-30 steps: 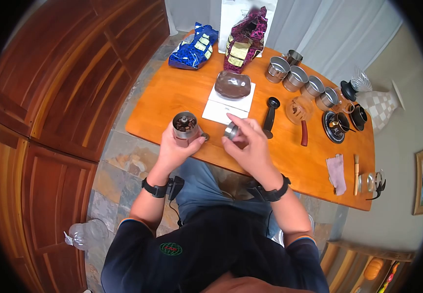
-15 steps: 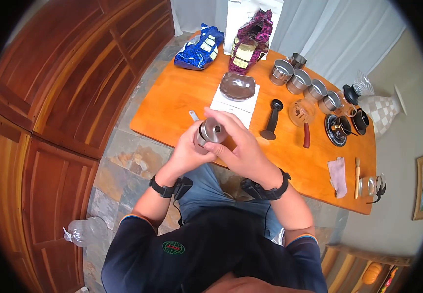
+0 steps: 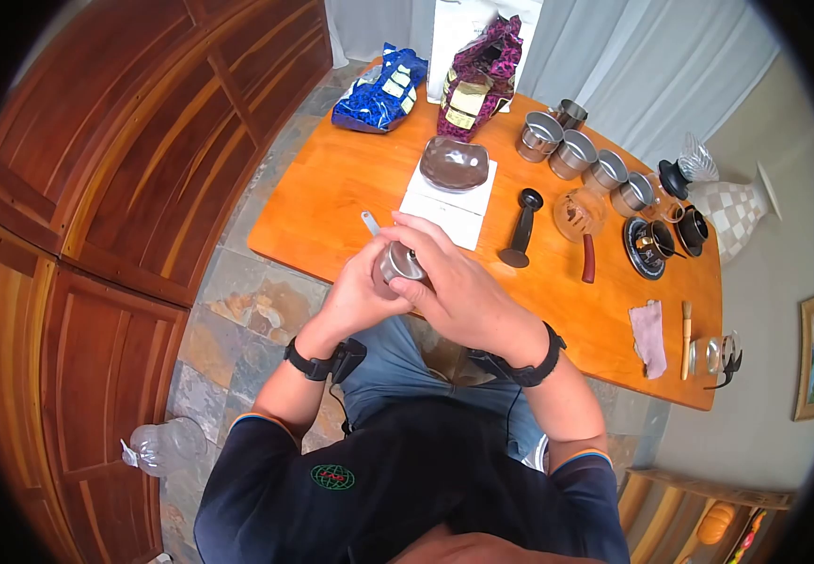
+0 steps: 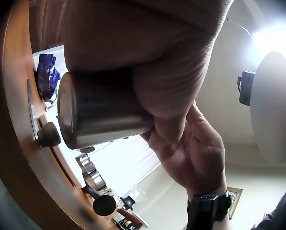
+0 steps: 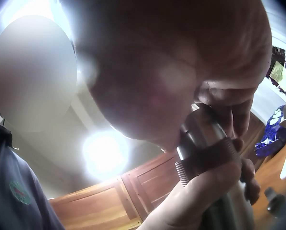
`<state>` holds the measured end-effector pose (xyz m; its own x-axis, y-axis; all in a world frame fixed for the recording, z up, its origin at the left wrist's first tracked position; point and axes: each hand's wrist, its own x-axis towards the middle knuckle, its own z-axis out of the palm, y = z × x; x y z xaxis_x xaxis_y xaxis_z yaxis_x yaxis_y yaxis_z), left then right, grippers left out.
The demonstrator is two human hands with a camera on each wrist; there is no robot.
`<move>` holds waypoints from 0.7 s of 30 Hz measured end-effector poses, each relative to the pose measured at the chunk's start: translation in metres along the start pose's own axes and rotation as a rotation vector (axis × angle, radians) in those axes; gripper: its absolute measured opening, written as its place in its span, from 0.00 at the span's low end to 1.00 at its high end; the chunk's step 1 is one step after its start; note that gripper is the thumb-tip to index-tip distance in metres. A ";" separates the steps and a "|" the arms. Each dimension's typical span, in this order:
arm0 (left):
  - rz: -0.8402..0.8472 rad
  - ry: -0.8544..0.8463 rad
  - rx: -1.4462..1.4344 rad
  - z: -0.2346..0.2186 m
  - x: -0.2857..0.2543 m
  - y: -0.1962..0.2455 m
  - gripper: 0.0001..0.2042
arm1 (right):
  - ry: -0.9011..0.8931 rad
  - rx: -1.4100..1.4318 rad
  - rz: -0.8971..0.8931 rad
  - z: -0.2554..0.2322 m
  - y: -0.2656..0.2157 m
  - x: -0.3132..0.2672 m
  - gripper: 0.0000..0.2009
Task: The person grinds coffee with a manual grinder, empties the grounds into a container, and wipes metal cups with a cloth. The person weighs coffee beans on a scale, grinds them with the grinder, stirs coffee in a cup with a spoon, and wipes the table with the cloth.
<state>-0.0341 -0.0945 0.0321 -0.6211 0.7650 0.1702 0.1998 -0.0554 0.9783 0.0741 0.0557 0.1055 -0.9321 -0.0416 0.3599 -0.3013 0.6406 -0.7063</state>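
Observation:
My left hand point(image 3: 355, 282) grips the body of a steel hand coffee grinder point(image 4: 100, 112) over the table's front edge. My right hand point(image 3: 468, 296) holds the grinder's steel lid point(image 3: 405, 261) at the top, with thumb and fingers curled round its side. In the right wrist view the lid point(image 5: 203, 127) sits at the mouth of the grinder, with a ridged band showing below it. The beans inside are hidden now. Close by my left hand, a metal crank handle point(image 3: 370, 223) lies on the table, its knob point(image 4: 49, 134) showing in the left wrist view.
A brown dish point(image 3: 454, 163) stands on a white scale point(image 3: 444, 221). Behind are a blue bag point(image 3: 383, 89) and a purple bag point(image 3: 477, 85). To the right are a black scoop point(image 3: 522, 230), several steel cups point(image 3: 573, 155), a glass pot point(image 3: 579, 214) and a pink cloth point(image 3: 648, 338).
My right hand brought the lid from the right onto the open grinder, covering the beans. Since half a second ago its fingers have shifted slightly round the lid.

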 end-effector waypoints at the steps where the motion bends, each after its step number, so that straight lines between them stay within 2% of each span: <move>1: 0.002 -0.007 0.017 0.000 0.000 0.001 0.33 | 0.002 0.001 0.002 0.001 0.000 -0.001 0.24; 4: 0.060 0.011 0.108 0.001 0.000 0.003 0.33 | -0.013 -0.082 0.008 0.003 0.000 -0.001 0.24; 6: 0.032 0.007 0.128 -0.002 0.001 -0.005 0.32 | 0.008 -0.235 -0.040 0.007 0.001 -0.001 0.25; 9: 0.012 0.026 0.139 0.001 0.002 -0.008 0.29 | 0.039 -0.344 -0.002 0.014 -0.001 -0.002 0.26; 12: 0.010 0.070 0.138 0.003 0.002 -0.006 0.27 | 0.099 -0.398 -0.044 0.015 -0.004 -0.003 0.27; 19: -0.009 0.145 0.163 0.002 0.000 0.006 0.24 | 0.115 -0.457 0.020 0.020 -0.018 0.000 0.28; 21: 0.029 0.182 0.205 0.000 -0.002 -0.007 0.24 | 0.109 -0.447 0.034 0.022 -0.017 0.001 0.30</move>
<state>-0.0347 -0.0953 0.0248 -0.7351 0.6361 0.2347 0.3575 0.0696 0.9313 0.0742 0.0278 0.1046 -0.9062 0.0511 0.4199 -0.1318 0.9091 -0.3952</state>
